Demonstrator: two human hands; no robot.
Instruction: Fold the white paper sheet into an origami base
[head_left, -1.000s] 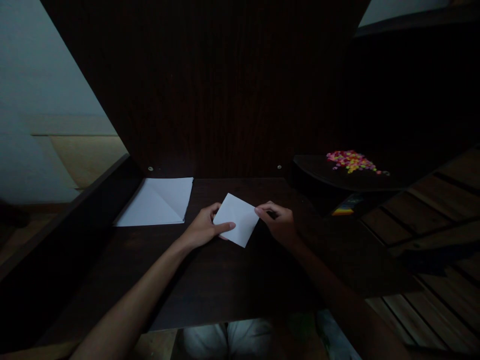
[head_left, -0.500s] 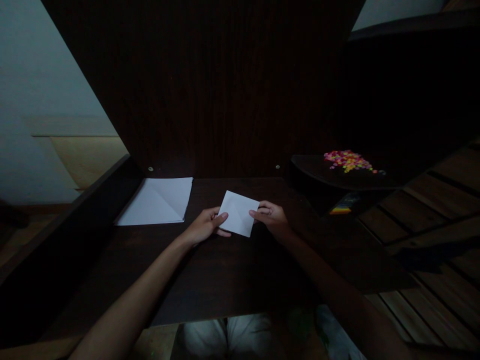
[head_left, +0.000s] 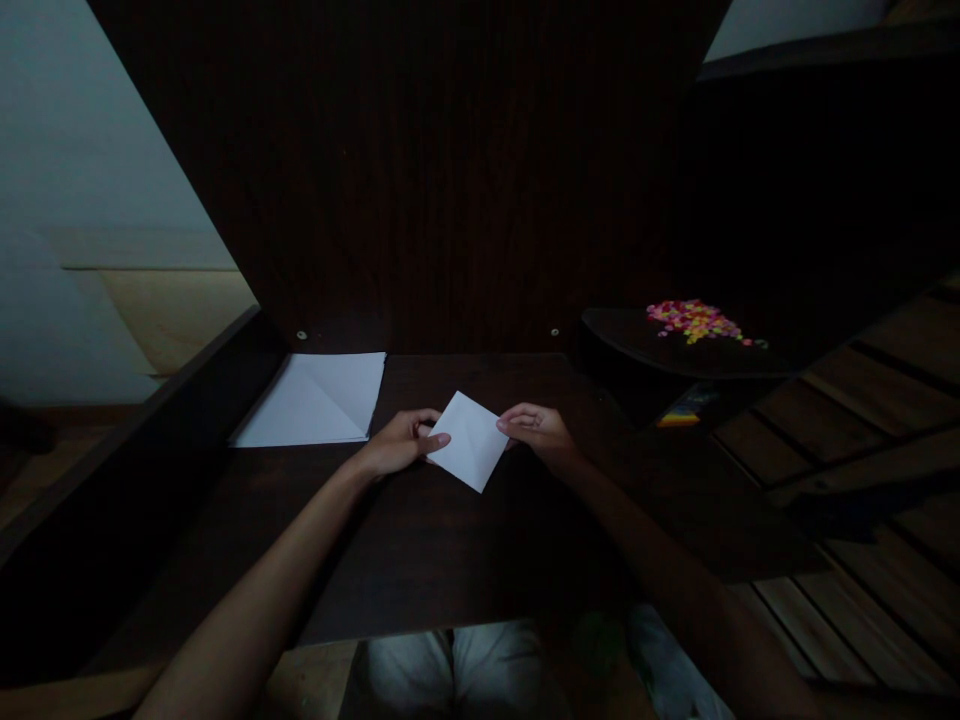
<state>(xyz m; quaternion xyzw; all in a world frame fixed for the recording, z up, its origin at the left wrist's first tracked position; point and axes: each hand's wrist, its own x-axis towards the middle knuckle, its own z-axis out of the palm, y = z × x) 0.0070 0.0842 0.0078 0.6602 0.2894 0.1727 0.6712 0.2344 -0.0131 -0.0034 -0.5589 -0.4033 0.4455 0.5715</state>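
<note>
Dark wooden table [head_left: 420,585] in dim light, with a tall dark panel [head_left: 420,200] behind it.
At the table's far left lies a stack of white paper [head_left: 319,400], its top sheet creased diagonally. To the right, a rounded dark shelf [head_left: 619,335] bears a loose heap of small pink, red and yellow pieces [head_left: 694,320]; beneath it shows a brightly striped item [head_left: 681,415], too small to identify. Wooden slats [head_left: 855,390] lie farther right; a pale wall [head_left: 75,130] stands left.

Head cam looks fwd & dn, desk [head_left: 420,570] close.
</note>
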